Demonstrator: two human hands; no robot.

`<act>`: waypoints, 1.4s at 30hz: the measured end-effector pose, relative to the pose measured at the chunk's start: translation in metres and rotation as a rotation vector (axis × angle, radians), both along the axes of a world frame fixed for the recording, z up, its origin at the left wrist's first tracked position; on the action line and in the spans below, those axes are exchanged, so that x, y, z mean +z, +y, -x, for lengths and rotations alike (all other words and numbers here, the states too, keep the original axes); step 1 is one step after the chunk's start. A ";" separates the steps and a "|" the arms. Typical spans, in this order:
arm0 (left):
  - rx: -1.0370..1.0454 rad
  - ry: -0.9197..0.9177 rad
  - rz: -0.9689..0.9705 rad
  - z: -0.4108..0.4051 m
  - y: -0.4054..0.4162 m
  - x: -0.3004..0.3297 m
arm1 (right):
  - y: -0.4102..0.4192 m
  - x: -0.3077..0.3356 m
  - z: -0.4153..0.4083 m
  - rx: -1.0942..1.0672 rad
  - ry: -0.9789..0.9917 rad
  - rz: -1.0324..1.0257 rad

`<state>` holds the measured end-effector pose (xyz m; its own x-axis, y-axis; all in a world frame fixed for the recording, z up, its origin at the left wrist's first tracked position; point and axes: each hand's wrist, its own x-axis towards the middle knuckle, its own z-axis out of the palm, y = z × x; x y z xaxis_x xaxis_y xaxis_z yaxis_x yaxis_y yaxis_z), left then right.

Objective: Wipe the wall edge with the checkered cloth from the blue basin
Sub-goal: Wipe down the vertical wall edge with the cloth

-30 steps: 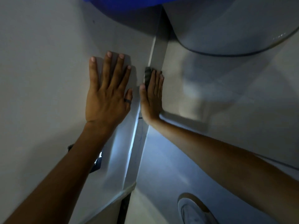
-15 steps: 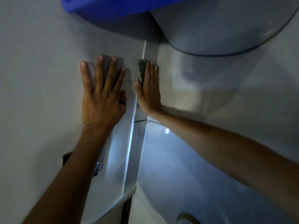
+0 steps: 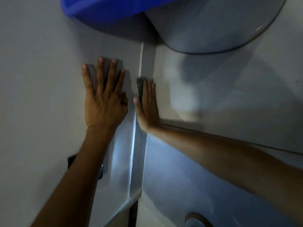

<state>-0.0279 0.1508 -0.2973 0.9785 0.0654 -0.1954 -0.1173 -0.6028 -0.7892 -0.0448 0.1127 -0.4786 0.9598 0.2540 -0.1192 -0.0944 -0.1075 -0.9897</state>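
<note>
My right hand (image 3: 146, 105) presses flat against the narrow vertical wall edge (image 3: 146, 63), fingers pointing up. A dark folded cloth (image 3: 139, 86) is pinned under its fingers; only a small strip shows, and its pattern is too dim to tell. My left hand (image 3: 105, 95) lies flat and spread on the pale wall to the left of the edge, holding nothing. The blue basin (image 3: 101, 12) hangs at the top of the view, above both hands.
A large pale rounded fixture (image 3: 213, 27) sits at the top right beside the basin. A dark object (image 3: 72, 161) shows behind my left forearm. A shoe toe (image 3: 196, 220) appears at the bottom right. The scene is dim.
My right hand slid up the wall edge with the cloth, then came back down a little. My left hand stayed flat on the wall. The view tilted, showing more of the basin.
</note>
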 end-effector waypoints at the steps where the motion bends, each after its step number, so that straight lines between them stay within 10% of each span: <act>1: -0.003 0.008 -0.016 0.000 0.001 0.000 | -0.002 0.002 0.035 0.011 0.000 -0.001; 6: -0.058 -0.005 -0.081 0.000 0.009 -0.003 | 0.004 0.001 0.073 -0.030 0.006 -0.002; 17: -0.069 -0.028 -0.116 0.002 0.013 -0.008 | 0.003 0.003 -0.174 0.061 0.040 0.040; 30: 0.017 0.025 -0.049 0.000 0.000 0.004 | -0.005 0.023 0.091 0.039 0.176 0.019; 42: 0.141 -0.027 -0.020 0.099 -0.013 0.044 | -0.007 0.039 -0.093 0.076 0.212 -0.059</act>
<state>-0.1265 0.1377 -0.2530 0.9641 0.2066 -0.1669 -0.0112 -0.5962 -0.8028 0.0486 0.1056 -0.4394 0.8926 0.3373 -0.2992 -0.2950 -0.0648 -0.9533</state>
